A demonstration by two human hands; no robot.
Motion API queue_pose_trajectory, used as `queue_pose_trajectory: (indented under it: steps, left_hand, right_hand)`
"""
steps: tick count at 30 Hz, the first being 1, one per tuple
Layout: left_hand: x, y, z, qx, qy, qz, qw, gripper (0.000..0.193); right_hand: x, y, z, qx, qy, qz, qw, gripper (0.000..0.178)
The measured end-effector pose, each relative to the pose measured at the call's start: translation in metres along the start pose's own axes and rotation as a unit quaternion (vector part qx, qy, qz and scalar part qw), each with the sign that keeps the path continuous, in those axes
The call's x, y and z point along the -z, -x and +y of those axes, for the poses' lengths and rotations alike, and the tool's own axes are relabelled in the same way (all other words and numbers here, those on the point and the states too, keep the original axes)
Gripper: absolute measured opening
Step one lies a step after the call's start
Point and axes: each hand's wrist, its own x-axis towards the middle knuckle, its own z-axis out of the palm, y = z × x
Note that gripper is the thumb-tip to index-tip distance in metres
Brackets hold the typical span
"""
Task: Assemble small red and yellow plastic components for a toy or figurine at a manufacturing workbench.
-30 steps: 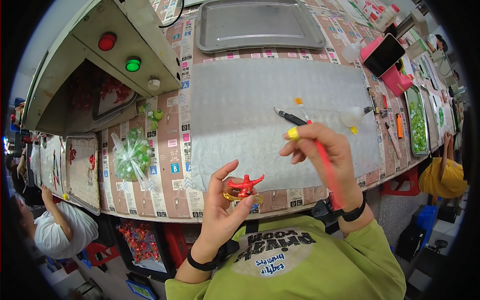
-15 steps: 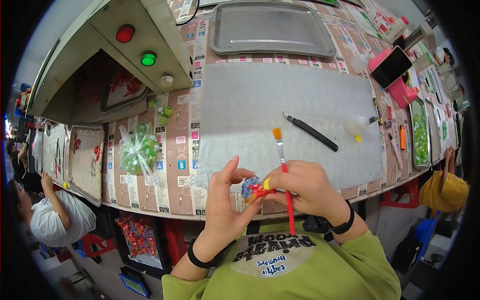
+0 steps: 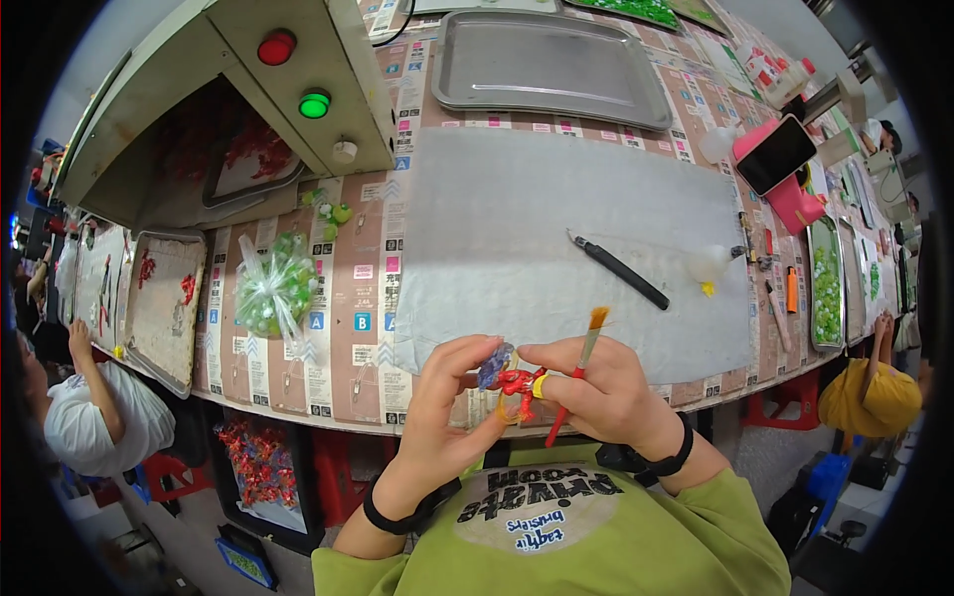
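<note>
A small red plastic figurine [image 3: 513, 380] with a translucent blue-purple piece and some yellow parts is held over the table's near edge. My left hand [image 3: 434, 402] pinches it from the left, fingers above and thumb below. From the right, my right hand [image 3: 621, 392] grips its other side, with yellow tape or a band around one finger. That hand also holds a red-handled paintbrush [image 3: 590, 346], its bristles pointing up and away. Beyond the hands, a black pen-shaped craft knife [image 3: 626, 273] lies on a grey cloth [image 3: 497, 228].
A metal tray [image 3: 552, 74] lies at the back. A beige machine [image 3: 348, 89] with red and green lights stands at left, near a bag of green pieces [image 3: 276, 293]. A small translucent bottle [image 3: 707, 266], a phone [image 3: 776, 156] and markers are at right. Co-workers sit on both sides.
The figurine has turned in my fingers, showing more of its red body. The paintbrush has tilted to the right, and my right hand has shifted slightly right. The camera view has shifted a little.
</note>
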Motion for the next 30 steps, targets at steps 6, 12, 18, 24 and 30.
queue_pose_trajectory:
  steps: [6,12,18,24,30]
  left_hand:
    - [0.000,0.001,-0.001,-0.020,0.025,-0.016,0.999,0.061]
    - [-0.003,0.003,-0.006,-0.053,0.011,0.015,0.998,0.065]
    - [-0.014,0.002,-0.006,-0.055,0.158,0.048,0.985,0.067]
    - [-0.006,0.005,-0.008,-0.054,0.133,0.079,0.986,0.074]
    - [0.002,0.006,-0.007,-0.061,0.142,0.098,0.983,0.071]
  right_hand:
    - [-0.001,0.000,-0.001,-0.002,0.011,-0.017,1.000,0.017]
    - [-0.018,0.011,0.001,-0.049,-0.051,-0.017,0.997,0.032]
    - [-0.036,0.012,-0.004,-0.072,-0.111,-0.016,0.991,0.034]
    - [-0.020,0.009,0.008,-0.136,-0.012,-0.053,0.989,0.032]
    - [0.016,0.006,0.039,-0.257,0.171,-0.072,0.948,0.036]
